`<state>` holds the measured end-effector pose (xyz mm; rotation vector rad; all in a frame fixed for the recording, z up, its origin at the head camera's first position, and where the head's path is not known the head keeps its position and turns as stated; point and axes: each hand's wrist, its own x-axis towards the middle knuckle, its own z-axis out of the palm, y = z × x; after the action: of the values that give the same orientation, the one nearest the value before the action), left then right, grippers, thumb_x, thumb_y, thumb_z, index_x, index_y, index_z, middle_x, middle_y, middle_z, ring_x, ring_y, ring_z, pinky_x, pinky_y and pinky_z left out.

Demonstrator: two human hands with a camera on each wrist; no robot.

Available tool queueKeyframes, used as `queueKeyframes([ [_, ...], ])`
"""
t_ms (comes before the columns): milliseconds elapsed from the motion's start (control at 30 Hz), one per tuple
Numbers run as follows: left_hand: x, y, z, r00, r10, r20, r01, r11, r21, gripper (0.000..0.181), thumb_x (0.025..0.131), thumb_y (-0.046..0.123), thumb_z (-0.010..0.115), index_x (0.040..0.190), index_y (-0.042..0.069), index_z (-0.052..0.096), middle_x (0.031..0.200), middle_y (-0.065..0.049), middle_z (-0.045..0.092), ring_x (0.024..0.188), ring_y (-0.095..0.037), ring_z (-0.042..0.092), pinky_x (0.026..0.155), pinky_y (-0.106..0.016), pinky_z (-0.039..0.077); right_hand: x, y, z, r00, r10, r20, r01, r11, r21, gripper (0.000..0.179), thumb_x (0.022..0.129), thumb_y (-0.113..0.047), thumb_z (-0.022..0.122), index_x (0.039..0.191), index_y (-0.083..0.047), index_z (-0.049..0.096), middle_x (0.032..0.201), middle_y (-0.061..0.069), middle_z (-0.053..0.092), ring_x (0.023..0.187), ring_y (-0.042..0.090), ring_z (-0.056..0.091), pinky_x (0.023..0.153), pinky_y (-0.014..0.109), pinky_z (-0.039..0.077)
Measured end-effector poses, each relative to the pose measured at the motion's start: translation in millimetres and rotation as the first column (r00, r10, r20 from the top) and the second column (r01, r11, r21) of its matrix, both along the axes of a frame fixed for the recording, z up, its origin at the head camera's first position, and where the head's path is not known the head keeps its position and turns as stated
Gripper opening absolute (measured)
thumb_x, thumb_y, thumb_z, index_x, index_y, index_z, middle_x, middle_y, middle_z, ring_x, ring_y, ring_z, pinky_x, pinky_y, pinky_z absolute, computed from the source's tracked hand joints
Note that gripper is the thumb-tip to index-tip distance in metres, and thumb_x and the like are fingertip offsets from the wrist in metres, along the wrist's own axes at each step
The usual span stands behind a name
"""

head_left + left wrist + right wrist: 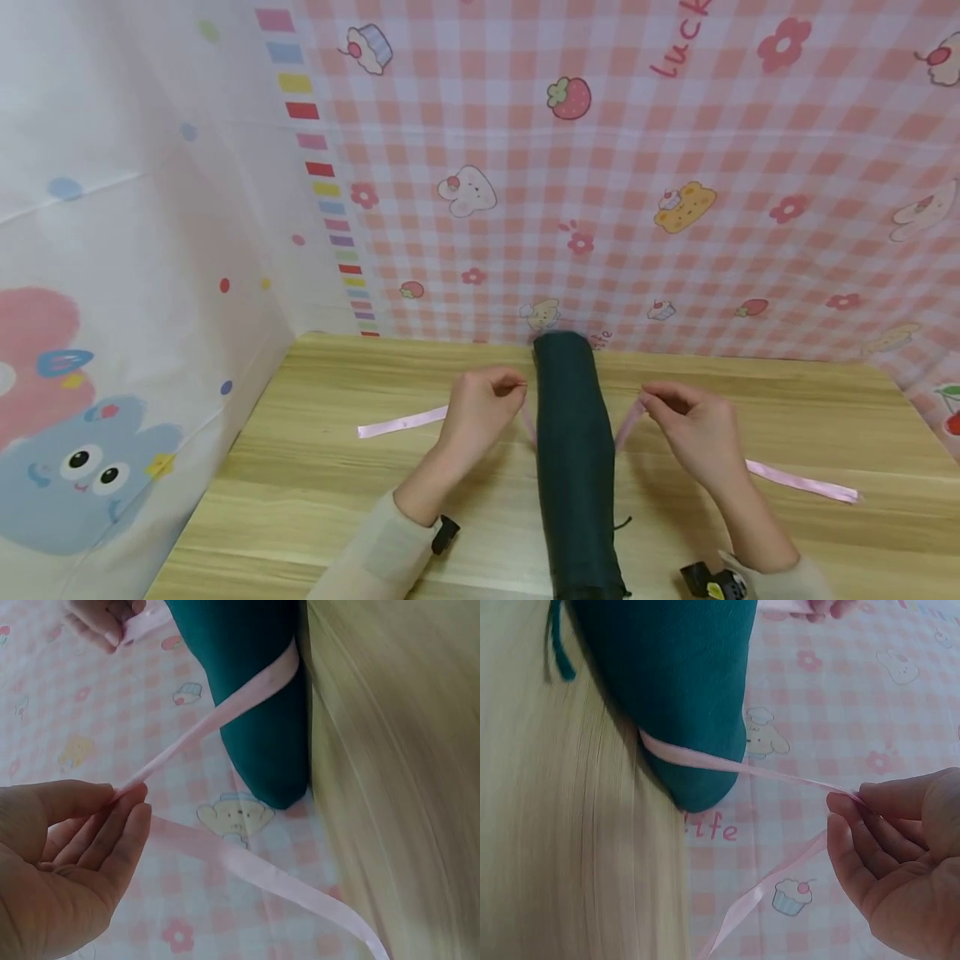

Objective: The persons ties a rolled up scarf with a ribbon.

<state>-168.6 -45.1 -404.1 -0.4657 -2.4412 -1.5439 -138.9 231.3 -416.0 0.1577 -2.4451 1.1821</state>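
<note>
A long dark green fabric bundle [576, 467] lies on the table, pointing away from me. A pink ribbon [259, 686] passes beneath it and comes up on both sides. Left of the bundle, my left hand [483, 412] pinches one side of the ribbon between thumb and fingertips. My right hand [693, 429] pinches the other side, to the right of the bundle. Both ribbon lengths rise slanting from the bundle, and the loose ends trail onto the table beyond each hand. The ribbon's stretch under the bundle is hidden.
The wooden table [315, 500] meets a pink checked cloth [510, 142] hanging behind it. A white cloth with cartoon prints [150, 250] hangs at the left. A thin dark green cord [623, 523] sticks out from the bundle's right side.
</note>
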Motion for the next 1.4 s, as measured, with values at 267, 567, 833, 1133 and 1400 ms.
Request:
queueKeyframes([
  [267,2.5,12.9,-2.8,0.994,-0.039,-0.1,0.044,0.998,0.054,0.011,0.09,-0.006,0.072,0.095,0.0,0.08,0.092,-0.011,0.078,0.08,-0.014,0.07,0.074,-0.025,0.059,-4.5,-15.7,2.0,0.999,0.026,0.02,-0.024,0.995,-0.1,0.011,0.095,-0.003,0.076,0.105,0.001,0.08,0.098,0.014,0.078,0.08,-0.001,0.067,0.068,0.012,0.054],
  [567,9.5,27.8,2.3,0.993,-0.071,-0.093,0.079,0.992,0.095,0.009,0.092,-0.004,0.073,0.096,0.001,0.08,0.092,-0.008,0.078,0.079,-0.014,0.07,0.073,-0.024,0.059,-3.7,-30.8,5.5,0.996,0.064,0.067,-0.05,0.98,-0.191,0.013,0.096,-0.003,0.075,0.107,0.001,0.08,0.103,0.013,0.078,0.085,0.002,0.07,0.073,0.015,0.056],
  [833,15.7,41.7,2.1,0.991,-0.113,-0.069,0.121,0.984,0.129,0.009,0.093,-0.005,0.073,0.097,0.0,0.08,0.092,-0.009,0.078,0.083,-0.014,0.072,0.078,-0.024,0.059,-0.6,-41.7,6.3,0.972,0.133,0.193,-0.076,0.959,-0.275,0.021,0.1,-0.014,0.074,0.115,-0.001,0.079,0.109,0.014,0.078,0.089,0.01,0.073,0.075,0.021,0.059],
  [1133,21.2,50.3,-5.8,0.985,-0.152,-0.082,0.164,0.974,0.155,0.012,0.095,-0.003,0.072,0.102,0.0,0.08,0.098,-0.012,0.079,0.087,-0.016,0.074,0.081,-0.026,0.06,2.5,-46.5,8.6,0.912,0.251,0.325,-0.073,0.878,-0.472,0.029,0.101,-0.014,0.072,0.124,0.003,0.074,0.118,0.016,0.075,0.096,0.01,0.074,0.082,0.024,0.059],
  [1400,19.4,50.0,-5.6,0.979,-0.177,-0.1,0.192,0.968,0.16,0.01,0.096,0.003,0.075,0.104,0.001,0.081,0.098,-0.01,0.079,0.088,-0.012,0.074,0.081,-0.023,0.059,5.1,-47.6,9.1,0.906,0.321,0.277,-0.125,0.826,-0.55,0.028,0.101,-0.006,0.068,0.123,0.011,0.071,0.113,0.011,0.077,0.095,0.011,0.074,0.084,0.026,0.06],
])
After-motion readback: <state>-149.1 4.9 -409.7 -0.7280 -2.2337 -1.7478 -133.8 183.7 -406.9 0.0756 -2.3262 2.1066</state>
